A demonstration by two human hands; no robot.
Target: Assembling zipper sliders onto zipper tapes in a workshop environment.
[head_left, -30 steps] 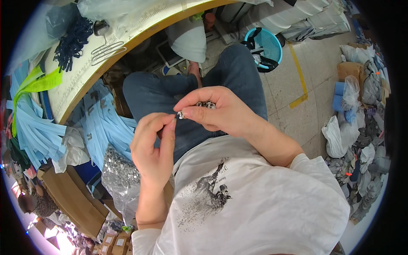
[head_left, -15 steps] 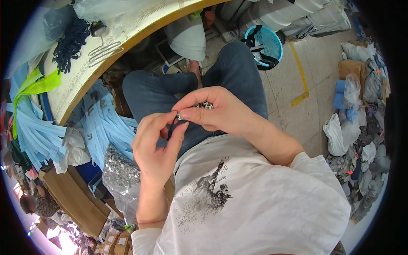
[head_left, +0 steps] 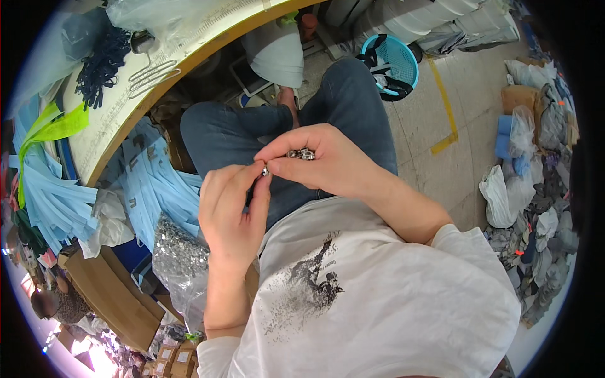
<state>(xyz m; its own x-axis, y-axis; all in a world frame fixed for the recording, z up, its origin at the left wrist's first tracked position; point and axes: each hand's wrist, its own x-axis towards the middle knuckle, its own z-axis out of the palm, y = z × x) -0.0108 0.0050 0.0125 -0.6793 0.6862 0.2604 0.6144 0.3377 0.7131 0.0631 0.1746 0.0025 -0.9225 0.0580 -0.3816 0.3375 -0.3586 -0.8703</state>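
Frame centre, left hand point(head_left: 230, 214) pinching small metal fastener point(head_left: 265, 171) at fingertips, right hand point(head_left: 328, 164) gripping cluster of metal fasteners point(head_left: 301, 154), hands touching, bag of silver fasteners point(head_left: 179, 261) lower left, blue basket point(head_left: 398, 58) top.

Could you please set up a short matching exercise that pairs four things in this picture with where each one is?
Things:
1. small metal pieces
2. turquoise basket
3. clear bag of silvery parts
4. yellow tape line

Places:
A. on the floor, past the knee
B. pinched in the right hand
C. beside the left hand's forearm
D. stuck on the tiled floor

Pairs: 1-B, 2-A, 3-C, 4-D
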